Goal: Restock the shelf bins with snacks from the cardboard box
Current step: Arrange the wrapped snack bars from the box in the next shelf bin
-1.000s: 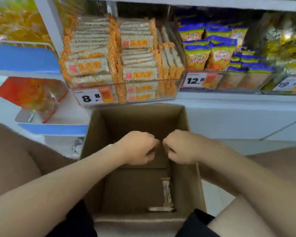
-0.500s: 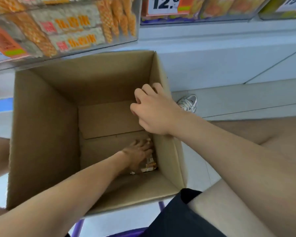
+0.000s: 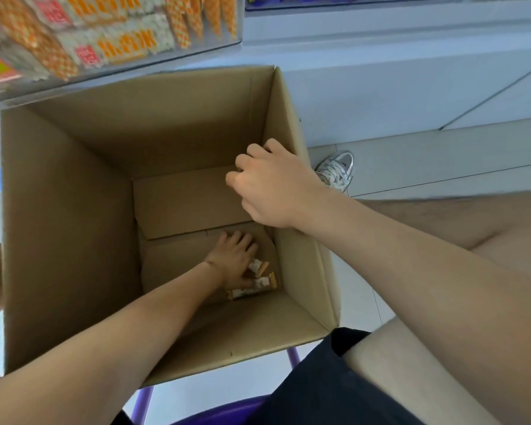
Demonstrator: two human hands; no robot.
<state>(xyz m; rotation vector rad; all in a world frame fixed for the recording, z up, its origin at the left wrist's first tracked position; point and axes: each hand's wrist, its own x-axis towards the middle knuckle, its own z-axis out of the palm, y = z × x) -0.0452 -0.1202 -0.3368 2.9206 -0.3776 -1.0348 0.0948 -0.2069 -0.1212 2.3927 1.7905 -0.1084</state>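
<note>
Left hand reached to the floor of the cardboard box, fingers spread and laid flat over the snack packets, which lie in the near-right corner; no closed grip visible. Right hand at the rim of the right wall, fingers curled over the edge, apparently steadying. Shelf bin above, already well stocked.

Risks, as judged: packets are thin and flat against the cardboard, so a flat hand may only slide them into the corner; a partial pinch could drop one on the lift. Box sits over a purple frame, support unclear; a deep one-sided reach could tip it if the right hand lets go
</note>
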